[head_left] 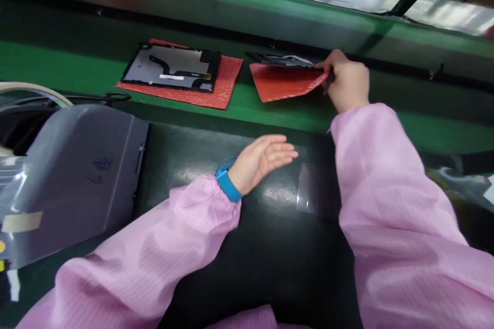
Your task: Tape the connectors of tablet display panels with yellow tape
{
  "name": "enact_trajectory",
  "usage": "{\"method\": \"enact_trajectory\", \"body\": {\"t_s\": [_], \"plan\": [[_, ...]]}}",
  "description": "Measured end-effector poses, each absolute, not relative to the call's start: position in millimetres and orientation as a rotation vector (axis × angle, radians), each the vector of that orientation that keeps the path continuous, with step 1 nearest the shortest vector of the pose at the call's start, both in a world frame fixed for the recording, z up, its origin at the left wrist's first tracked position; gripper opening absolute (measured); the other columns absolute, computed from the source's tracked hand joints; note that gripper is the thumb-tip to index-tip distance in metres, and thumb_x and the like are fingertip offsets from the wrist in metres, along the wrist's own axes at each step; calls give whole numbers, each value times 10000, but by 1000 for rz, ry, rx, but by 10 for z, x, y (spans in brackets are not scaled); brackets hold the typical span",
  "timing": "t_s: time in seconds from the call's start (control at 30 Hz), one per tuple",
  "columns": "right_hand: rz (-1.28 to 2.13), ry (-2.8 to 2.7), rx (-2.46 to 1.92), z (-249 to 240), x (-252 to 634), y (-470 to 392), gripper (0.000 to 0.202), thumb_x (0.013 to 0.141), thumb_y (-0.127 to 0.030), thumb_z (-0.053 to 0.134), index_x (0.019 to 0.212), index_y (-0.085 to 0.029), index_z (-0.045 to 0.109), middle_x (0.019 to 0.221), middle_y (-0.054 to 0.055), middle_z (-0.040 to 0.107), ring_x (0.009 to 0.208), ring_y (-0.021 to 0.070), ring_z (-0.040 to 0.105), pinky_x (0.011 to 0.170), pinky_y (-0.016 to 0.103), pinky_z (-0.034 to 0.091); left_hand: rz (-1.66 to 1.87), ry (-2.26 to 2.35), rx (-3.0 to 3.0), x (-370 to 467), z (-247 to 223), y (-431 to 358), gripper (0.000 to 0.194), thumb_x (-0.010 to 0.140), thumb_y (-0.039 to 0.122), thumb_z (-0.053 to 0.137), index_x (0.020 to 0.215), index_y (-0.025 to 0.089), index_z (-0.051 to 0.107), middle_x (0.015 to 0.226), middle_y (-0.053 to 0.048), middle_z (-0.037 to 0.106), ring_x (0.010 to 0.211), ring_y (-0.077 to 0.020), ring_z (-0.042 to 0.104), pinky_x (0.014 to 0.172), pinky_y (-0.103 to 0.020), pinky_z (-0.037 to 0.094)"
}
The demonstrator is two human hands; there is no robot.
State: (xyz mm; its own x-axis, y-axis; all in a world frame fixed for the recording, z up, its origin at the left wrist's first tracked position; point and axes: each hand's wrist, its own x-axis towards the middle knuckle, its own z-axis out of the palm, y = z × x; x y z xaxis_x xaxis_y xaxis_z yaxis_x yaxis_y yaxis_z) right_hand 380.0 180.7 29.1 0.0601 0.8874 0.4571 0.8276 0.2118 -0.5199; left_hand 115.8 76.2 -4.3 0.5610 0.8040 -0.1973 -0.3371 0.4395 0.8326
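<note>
Nearest the camera, two pink sleeves (401,226) fill the lower frame, reaching over a dark work mat (270,247). Beyond the mat runs a green conveyor belt (57,61), crossing the whole view from left to right. At the left edge sits a grey machine cover (77,175), tilted, with a strip of tape on its near face.

On the belt lies a red bubble pad (216,87) carrying a dark panel (172,68), flat, back side up. Just right of it, a second red pad (283,82) is lifted at its far right corner, and a second dark panel (287,60) rests tilted along its far edge.

The right hand (349,82) is closed around that raised corner, fingers curled, gripping the second pad and panel edge together; exactly how the fingers split between the two I cannot tell.

The left hand (264,159) hovers just above the work mat, palm turned inward, fingers straight and loosely together, holding nothing. A blue wrist strap (228,184) circles its wrist. A small clear film sheet (309,190) lies on the mat just right of it.
</note>
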Motion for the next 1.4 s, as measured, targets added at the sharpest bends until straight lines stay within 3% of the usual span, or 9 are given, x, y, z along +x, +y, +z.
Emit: {"method": "enact_trajectory", "body": {"t_s": [0.1,0.23,0.33,0.4,0.5,0.63,0.87,1.17,1.4], "plan": [[185,-1752,-1375,504,3778,1281,305,805,99,600,793,-170,457,919,66,757,1001,140,745,787,179,520,618,660,194,1187,92,448,707,1145,540,96,1154,60,616,1146,-195,731,1044,-239,748,971,-367,579],[400,-1706,-982,520,3650,527,342,935,-64,683,768,-172,405,1007,20,782,1018,128,759,1092,270,522,797,707,45,947,204,383,769,1118,641,114,1093,110,671,946,-109,751,820,-200,739,811,-343,608],[455,-1905,-1019,422,3721,75,240,996,-93,605,838,-180,447,1192,11,755,1242,159,683,1254,406,382,651,736,172,727,225,234,866,827,891,607,1213,118,669,1050,-132,754,907,-267,747,749,-336,624],[400,-2028,-1261,332,3891,-225,203,980,-230,676,912,-200,487,1393,55,665,1422,245,551,1269,518,334,556,808,300,612,246,73,943,509,553,1008,1263,128,633,1088,-124,753,889,-283,748,701,-312,624],[279,-1750,-1720,140,4168,-705,406,900,-512,754,974,-218,484,1489,131,583,1481,344,473,1192,610,391,546,929,407,481,302,-134,1025,400,116,1005,1333,121,578,1187,-132,735,858,-258,746,698,-296,631],[222,-1480,-2079,-163,4208,-1134,495,891,-679,591,985,-204,493,1553,179,505,1528,444,364,1167,768,242,635,1034,377,380,386,-223,1074,403,133,973,1390,151,550,1258,-124,713,846,-260,741,654,-305,635],[285,-1657,-2057,-255,3594,-1029,311,959,-498,499,1011,-195,541,1639,103,411,1558,420,318,1174,805,102,666,1067,425,538,433,-294,1037,417,149,893,1395,141,549,1196,-94,718,763,-219,704,615,-307,623],[307,-1767,-1880,-208,3325,-1228,117,994,-322,504,1020,-208,503,1636,113,406,1544,427,342,1143,841,170,647,1107,450,598,403,-382,989,444,158,878,1376,157,545,1164,-72,707,777,-206,697,631,-292,613],[35,-1362,-1938,-148,4237,-1462,215,1003,-410,553,1048,-201,526,1488,217,563,1465,311,500,1169,577,415,645,1129,521,596,344,-359,877,487,205,894,1311,176,594,1181,-42,707,835,-181,696,688,-248,617]]}}
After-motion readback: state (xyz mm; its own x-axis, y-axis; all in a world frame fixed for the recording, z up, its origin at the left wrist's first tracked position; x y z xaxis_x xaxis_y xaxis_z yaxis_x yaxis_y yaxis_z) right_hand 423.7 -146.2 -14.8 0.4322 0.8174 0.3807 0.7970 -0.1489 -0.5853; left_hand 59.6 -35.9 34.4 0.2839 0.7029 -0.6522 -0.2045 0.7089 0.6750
